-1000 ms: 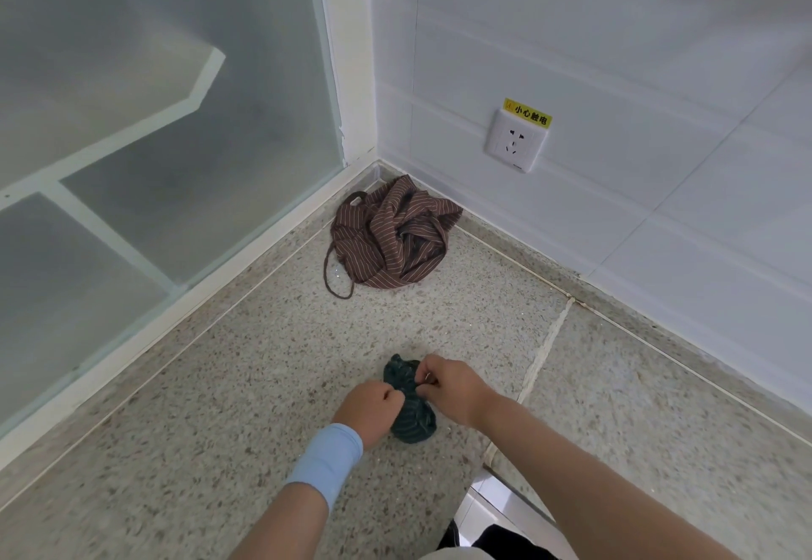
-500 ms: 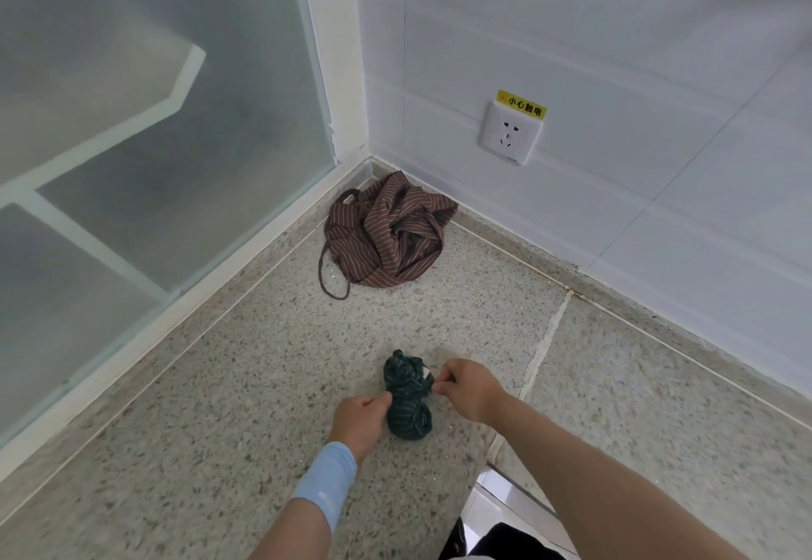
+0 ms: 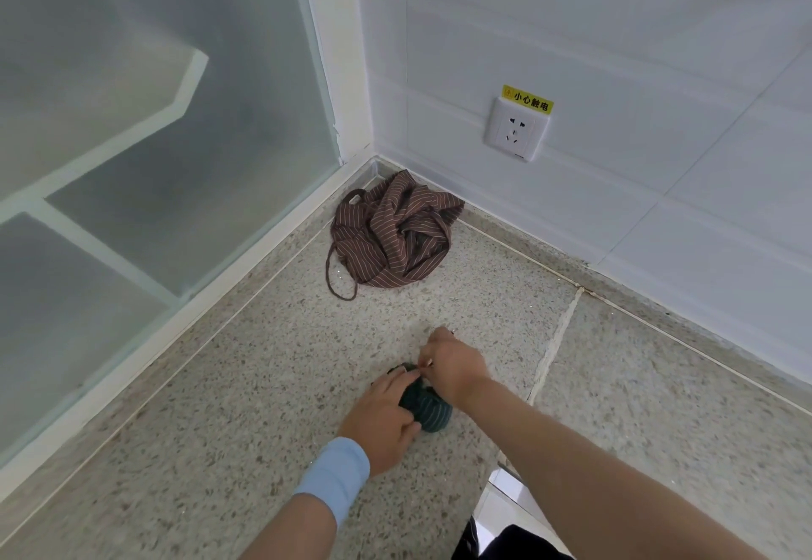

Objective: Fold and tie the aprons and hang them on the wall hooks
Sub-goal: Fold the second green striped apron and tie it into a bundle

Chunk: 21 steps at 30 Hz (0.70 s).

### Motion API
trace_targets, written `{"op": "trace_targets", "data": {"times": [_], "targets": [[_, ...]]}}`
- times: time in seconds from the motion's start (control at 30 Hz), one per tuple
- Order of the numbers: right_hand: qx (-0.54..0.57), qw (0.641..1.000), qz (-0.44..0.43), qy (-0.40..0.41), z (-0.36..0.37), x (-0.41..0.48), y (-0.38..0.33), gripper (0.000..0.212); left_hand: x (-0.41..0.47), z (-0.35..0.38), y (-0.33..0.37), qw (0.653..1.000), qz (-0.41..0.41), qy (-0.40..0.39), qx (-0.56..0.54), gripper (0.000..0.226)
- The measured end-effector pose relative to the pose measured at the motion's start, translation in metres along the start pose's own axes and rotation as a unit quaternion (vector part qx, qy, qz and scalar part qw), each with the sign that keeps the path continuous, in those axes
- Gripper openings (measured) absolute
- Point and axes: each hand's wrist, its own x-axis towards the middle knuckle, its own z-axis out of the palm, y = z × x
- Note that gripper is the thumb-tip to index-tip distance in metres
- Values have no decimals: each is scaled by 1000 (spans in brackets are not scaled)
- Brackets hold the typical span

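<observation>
**Corner of a tiled room with a frosted glass partition**

A speckled terrazzo floor (image 3: pixel 211 419) in grey and beige fills the lower half of the view. A pale joint line (image 3: pixel 557 335) crosses it, running from the wall toward the near edge. On the left stands a frosted glass panel (image 3: pixel 145 172) set in a white frame (image 3: pixel 336 58). Blurred pale bars show through the glass. A white sill strip (image 3: pixel 184 322) runs along the foot of the panel. The right wall is covered in large white tiles (image 3: pixel 624 27) with thin seams. A white wall socket (image 3: pixel 516 131) sits low on that wall, and a yellow warning label (image 3: pixel 527 99) touches its upper edge. The light is soft and even.
</observation>
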Motion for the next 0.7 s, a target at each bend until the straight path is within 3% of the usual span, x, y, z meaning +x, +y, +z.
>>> {"op": "trace_targets", "data": {"times": [0.07,0.1,0.17,0.27,0.33,0.47,0.6,0.7], "targets": [[6,1000,8,25,-1,-6,-4,50,0,7,7,999,-49,13,-19,42],[11,999,16,47,-4,-13,-5,48,0,11,11,996,-79,30,-42,42],[24,997,33,72,-7,-31,-7,18,0,17,22,986,-140,49,-80,41],[85,993,79,9,8,-50,0,43,4,19,39,974,-194,39,-114,39],[129,987,93,-8,23,-58,3,46,4,15,49,966,-208,26,-153,40],[214,970,108,40,40,-56,10,33,-5,8,56,957,-204,41,-202,38],[263,955,117,64,37,-56,18,9,-9,-1,50,940,-214,115,-242,17],[292,948,115,63,37,-54,22,9,0,-6,39,915,-243,113,-300,37]]}}
